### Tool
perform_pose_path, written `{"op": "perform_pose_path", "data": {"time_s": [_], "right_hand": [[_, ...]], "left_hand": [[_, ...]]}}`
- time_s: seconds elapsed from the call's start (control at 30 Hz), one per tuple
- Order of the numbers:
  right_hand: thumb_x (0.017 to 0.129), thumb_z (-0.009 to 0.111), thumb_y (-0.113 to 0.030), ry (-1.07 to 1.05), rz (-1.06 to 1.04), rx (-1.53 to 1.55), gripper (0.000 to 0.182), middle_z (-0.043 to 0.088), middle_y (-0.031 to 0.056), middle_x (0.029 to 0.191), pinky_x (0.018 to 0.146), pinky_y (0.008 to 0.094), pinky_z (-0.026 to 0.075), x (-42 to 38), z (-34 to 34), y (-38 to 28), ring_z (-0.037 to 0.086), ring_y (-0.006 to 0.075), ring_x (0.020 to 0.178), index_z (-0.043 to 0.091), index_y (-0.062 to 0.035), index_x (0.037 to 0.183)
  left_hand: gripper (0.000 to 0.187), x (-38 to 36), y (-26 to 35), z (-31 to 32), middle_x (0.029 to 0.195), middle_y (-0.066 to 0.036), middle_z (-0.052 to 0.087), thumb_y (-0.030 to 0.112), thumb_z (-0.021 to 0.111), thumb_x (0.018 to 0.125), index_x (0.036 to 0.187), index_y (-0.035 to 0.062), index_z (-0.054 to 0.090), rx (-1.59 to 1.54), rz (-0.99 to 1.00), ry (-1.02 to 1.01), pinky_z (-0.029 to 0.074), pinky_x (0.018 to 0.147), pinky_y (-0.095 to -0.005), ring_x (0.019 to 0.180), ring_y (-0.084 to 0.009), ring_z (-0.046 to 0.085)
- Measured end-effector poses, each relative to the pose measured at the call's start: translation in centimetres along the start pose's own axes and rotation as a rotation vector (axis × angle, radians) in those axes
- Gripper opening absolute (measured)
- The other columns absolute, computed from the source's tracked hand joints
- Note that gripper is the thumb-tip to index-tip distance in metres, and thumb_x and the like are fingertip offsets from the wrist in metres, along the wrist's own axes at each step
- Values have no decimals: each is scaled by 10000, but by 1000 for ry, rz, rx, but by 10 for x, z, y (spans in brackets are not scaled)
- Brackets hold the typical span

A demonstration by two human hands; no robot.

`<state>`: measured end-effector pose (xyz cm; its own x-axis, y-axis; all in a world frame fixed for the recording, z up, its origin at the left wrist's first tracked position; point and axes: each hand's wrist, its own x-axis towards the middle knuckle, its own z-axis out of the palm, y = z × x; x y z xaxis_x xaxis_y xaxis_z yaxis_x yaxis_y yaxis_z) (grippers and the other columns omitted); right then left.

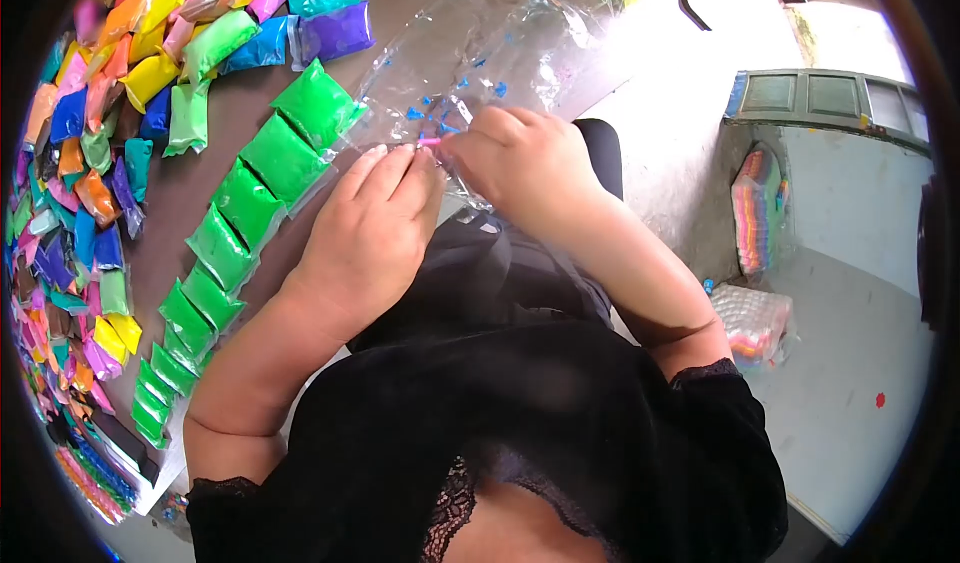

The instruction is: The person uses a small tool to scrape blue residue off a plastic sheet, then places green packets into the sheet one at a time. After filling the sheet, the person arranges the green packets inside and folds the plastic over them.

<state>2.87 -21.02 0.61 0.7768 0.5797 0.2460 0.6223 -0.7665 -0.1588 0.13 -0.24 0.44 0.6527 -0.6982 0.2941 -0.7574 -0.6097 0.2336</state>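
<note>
1. Head view: your left hand [370, 233] and right hand [520, 163] meet at the near edge of a clear bag [480, 53].
2. Fingers of both hands pinch shut on the bag's edge, at a small pink piece [430, 142] between them.
3. Bag lies on the surface [200, 183], stretching far and right.
4. Green packets [250, 203] run in a row just left of your left hand.
5. Mixed packets [110, 93] are heaped far left.
</note>
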Motion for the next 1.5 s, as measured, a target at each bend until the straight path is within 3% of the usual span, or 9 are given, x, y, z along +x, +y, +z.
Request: {"op": "perform_pose_path", "data": {"time_s": [0.1, 0.2, 0.27, 0.4, 0.5, 0.57, 1.0, 1.5], "right_hand": [[786, 678, -198, 0, -29, 12, 83, 585, 26, 827, 639, 386, 552, -2, 2, -2, 667, 232, 775, 649, -132, 827], [789, 752, -220, 8, -17, -37, 146, 583, 0, 823, 575, 378, 522, 5, 2, 3, 642, 229, 706, 724, -179, 926], [811, 673, -197, 15, -29, -22, 77, 593, 32, 822, 637, 381, 554, 6, -1, 4, 671, 232, 782, 648, -125, 825], [813, 673, -199, -46, -54, 11, 83, 607, 37, 845, 644, 381, 555, 0, -3, -3, 675, 236, 795, 649, -121, 825], [779, 756, -205, -16, -13, -51, 172, 596, -2, 839, 605, 366, 533, 4, 1, 2, 648, 231, 745, 722, -185, 947], [783, 676, -188, -9, 25, -87, 94, 591, 38, 855, 652, 387, 550, 5, 0, 5, 664, 241, 803, 666, -131, 857], [818, 671, -205, -41, 71, 12, 114, 593, 33, 859, 671, 391, 550, -12, -4, 6, 661, 236, 811, 690, -152, 917], [790, 677, -199, 42, -4, -158, 81, 564, 19, 795, 576, 364, 544, -12, 1, 8, 663, 203, 735, 623, -139, 785]], "left_hand": [[321, -1, 1, 2, 1167, -166, 657, 51, 630, 841, 1139, -54, 684, -18, -3, 55, 482, 1000, -440, 1131, -332, 605], [319, 1, 2, -2, 1164, -166, 658, 53, 634, 851, 1147, -56, 681, -20, -11, 17, 484, 996, -439, 1122, -331, 607], [298, 1, 1, -2, 1155, -159, 660, 58, 647, 871, 1145, -54, 681, 5, 9, 6, 492, 982, -435, 1108, -328, 610], [295, 0, 2, 1, 1154, -155, 658, 63, 646, 865, 1134, -51, 684, -58, -36, 70, 491, 988, -427, 1121, -321, 605], [294, 1, 1, -1, 1157, -154, 656, 62, 647, 853, 1123, -49, 685, -6, -5, 27, 492, 988, -424, 1133, -315, 603], [291, 2, 1, -2, 1154, -155, 653, 60, 649, 847, 1115, -46, 686, -9, -10, 4, 493, 991, -421, 1129, -315, 604], [332, 1, 3, 2, 1265, -120, 598, 91, 612, 876, 1188, -6, 673, -48, 8, 52, 425, 1091, -462, 1233, -294, 543], [395, 0, 2, 5, 1276, -133, 586, 90, 548, 870, 1236, -23, 644, -37, 36, -59, 398, 1115, -455, 1242, -287, 533]]}}
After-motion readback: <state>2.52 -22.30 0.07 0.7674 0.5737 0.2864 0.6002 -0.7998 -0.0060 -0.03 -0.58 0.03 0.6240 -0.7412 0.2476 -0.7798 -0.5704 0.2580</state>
